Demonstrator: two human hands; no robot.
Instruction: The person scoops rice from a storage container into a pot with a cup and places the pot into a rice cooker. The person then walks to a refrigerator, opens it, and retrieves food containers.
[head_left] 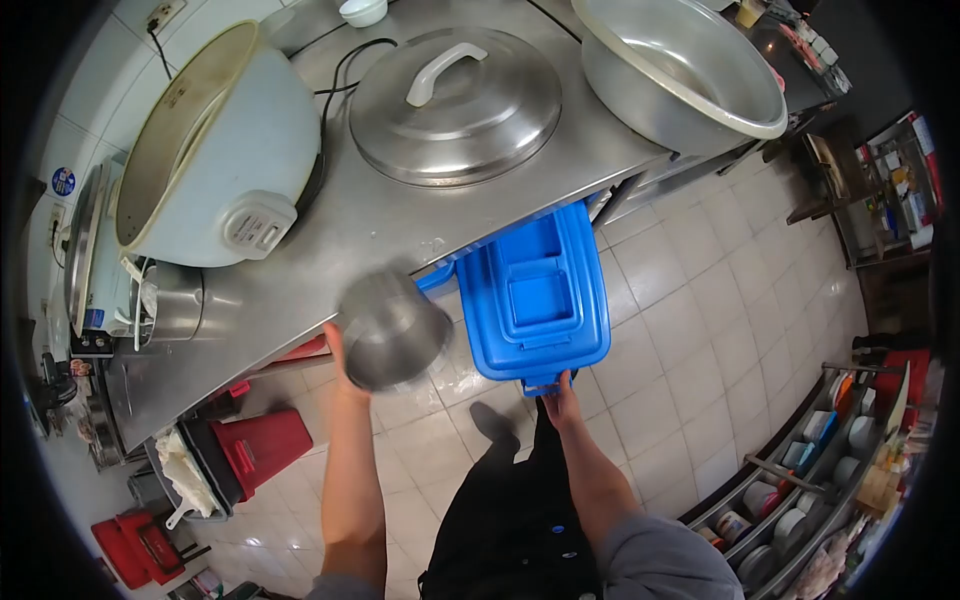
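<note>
My left hand (346, 362) grips a round steel pot (394, 335) by its near left side. The pot is tilted, slightly blurred, and held just off the counter's front edge; part of my fingers is hidden by it. My right hand (563, 398) is closed on the front handle of a blue plastic bin with a lid (535, 345). The bin juts out from beneath the counter, and its lid lies closed on it. Behind it on the steel counter (310, 265) rests a large steel lid with a white handle (457, 110).
A big light-blue rice cooker (225, 150) stands at the left of the counter, and a wide metal basin (680, 75) at the right. A red bin (262, 450) is on the floor at lower left. Racks with containers (790, 490) line the lower right.
</note>
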